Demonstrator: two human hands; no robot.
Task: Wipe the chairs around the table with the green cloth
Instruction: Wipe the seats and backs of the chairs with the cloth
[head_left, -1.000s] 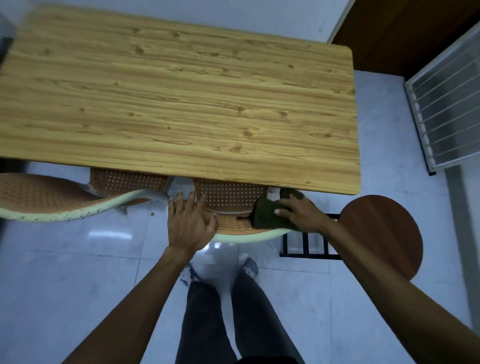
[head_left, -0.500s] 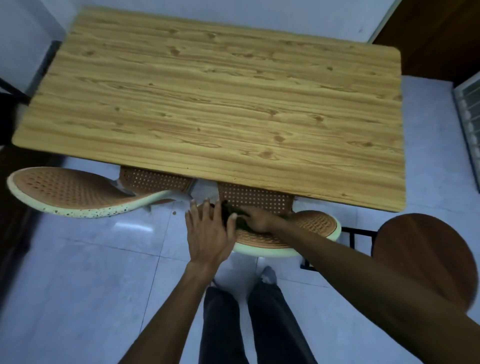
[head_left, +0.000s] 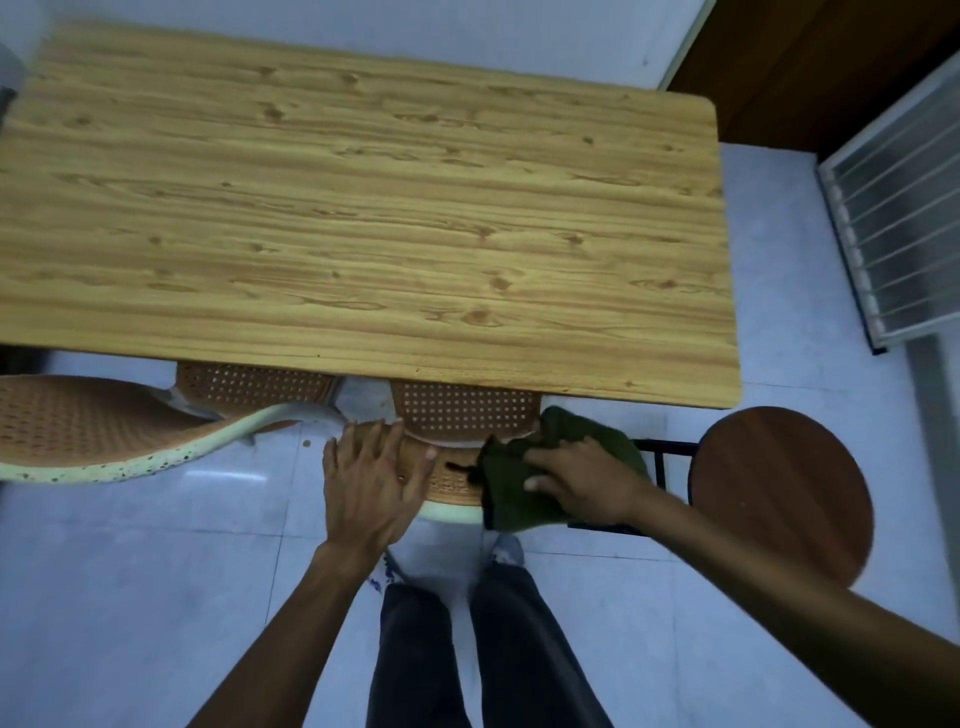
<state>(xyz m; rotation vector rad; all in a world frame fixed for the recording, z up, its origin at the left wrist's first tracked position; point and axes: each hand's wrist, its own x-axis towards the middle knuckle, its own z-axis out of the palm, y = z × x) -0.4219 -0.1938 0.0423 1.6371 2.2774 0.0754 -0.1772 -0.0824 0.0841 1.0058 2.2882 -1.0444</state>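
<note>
A brown perforated plastic chair (head_left: 462, 415) with a pale green rim is tucked under the near edge of the wooden table (head_left: 363, 218). My right hand (head_left: 582, 480) presses the dark green cloth (head_left: 519, 493) onto the right end of its backrest top. My left hand (head_left: 371, 480) lies flat and spread on the left end of the same backrest. A second chair of the same kind (head_left: 93, 431) stands to the left, its backrest curving out from under the table.
A round dark wooden stool (head_left: 779, 488) on a black metal frame stands to the right of the chair. My legs and shoes (head_left: 483, 639) are on the pale tiled floor. A barred white panel (head_left: 898, 228) leans at the far right.
My right hand has slid the cloth from the left part of the backrest, beside my left hand, over to its right end. My left hand has stayed on the backrest.
</note>
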